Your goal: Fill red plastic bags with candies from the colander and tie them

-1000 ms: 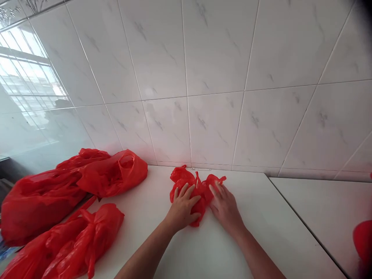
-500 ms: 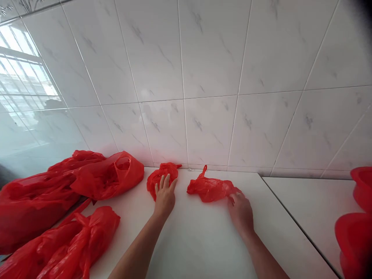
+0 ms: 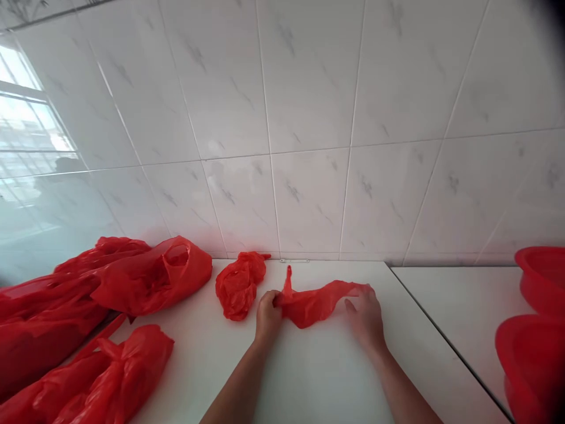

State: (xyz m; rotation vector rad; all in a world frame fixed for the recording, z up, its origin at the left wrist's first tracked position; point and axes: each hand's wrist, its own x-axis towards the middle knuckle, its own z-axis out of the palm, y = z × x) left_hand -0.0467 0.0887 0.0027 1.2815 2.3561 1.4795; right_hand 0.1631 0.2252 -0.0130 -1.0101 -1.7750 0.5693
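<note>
A thin red plastic bag (image 3: pixel 313 306) is stretched sideways between my two hands, low over the white tabletop (image 3: pixel 304 377). My left hand (image 3: pixel 268 315) pinches its left end, where one handle loop sticks up. At the other end, the fingers of my right hand (image 3: pixel 366 312) hold the bag's edge, slightly blurred, with the thumb a little apart. Just left of my left hand lies a crumpled red plastic bag (image 3: pixel 238 285), which nothing touches.
Large red plastic bags (image 3: pixel 154 277) are heaped at the left, with a bunched, knotted red bag (image 3: pixel 128 371) in front. Two red plastic basins (image 3: pixel 529 353) stand at the right edge, past a seam in the tabletop. A tiled wall (image 3: pixel 309 200) closes off the back.
My left hand has left the crumpled bag and moved right to grip the other bag's left end. That bag is now drawn out longer. The view has shifted slightly right.
</note>
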